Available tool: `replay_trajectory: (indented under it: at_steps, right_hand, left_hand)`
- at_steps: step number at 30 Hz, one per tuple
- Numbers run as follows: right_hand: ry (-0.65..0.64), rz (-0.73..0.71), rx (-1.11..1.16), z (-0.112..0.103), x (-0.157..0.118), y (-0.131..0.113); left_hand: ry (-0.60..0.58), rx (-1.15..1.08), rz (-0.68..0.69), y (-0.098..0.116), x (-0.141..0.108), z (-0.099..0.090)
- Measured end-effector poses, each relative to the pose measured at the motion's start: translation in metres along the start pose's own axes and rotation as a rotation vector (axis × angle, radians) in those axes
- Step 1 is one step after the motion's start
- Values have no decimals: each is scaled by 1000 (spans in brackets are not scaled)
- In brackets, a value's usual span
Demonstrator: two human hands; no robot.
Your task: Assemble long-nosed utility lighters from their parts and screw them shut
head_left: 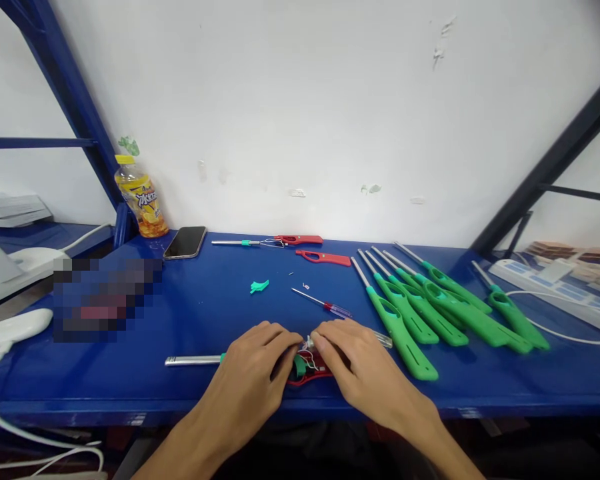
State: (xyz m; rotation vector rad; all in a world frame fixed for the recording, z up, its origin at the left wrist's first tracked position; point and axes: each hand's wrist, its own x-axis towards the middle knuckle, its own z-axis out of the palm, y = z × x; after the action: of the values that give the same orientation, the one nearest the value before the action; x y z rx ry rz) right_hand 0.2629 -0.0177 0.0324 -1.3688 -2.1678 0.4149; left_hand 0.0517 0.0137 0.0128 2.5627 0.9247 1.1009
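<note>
A red utility lighter [310, 379] lies opened on the table's front, with thin white wires and a green trigger piece showing inside. Its metal tube [193, 361] sticks out to the left. My left hand [255, 363] bends over the tube side, finger and thumb closed at the wires; what they pinch is hidden. Opposite it, my right hand [365, 370] has thumb and fingertips closed on a small whitish part [309, 343] above the casing. A screwdriver [330, 307] with a clear, red-and-blue handle lies just behind. A loose green plastic piece [259, 287] rests farther back.
Several green utility lighters [400, 333] lie side by side on the right. Red casing halves [325, 258] and a wired tube [230, 243] lie near the wall. A phone [185, 242] and drink bottle [141, 200] are back left. Power strips [555, 287] and cables flank the blue table [205, 300].
</note>
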Motion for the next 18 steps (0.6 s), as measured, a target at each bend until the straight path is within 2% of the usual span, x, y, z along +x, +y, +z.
replay_trajectory:
  at_steps: [18]
  right_hand:
    - [44, -8, -9, 0, -1, 3]
  left_hand:
    - [32, 44, 51, 3, -1, -1]
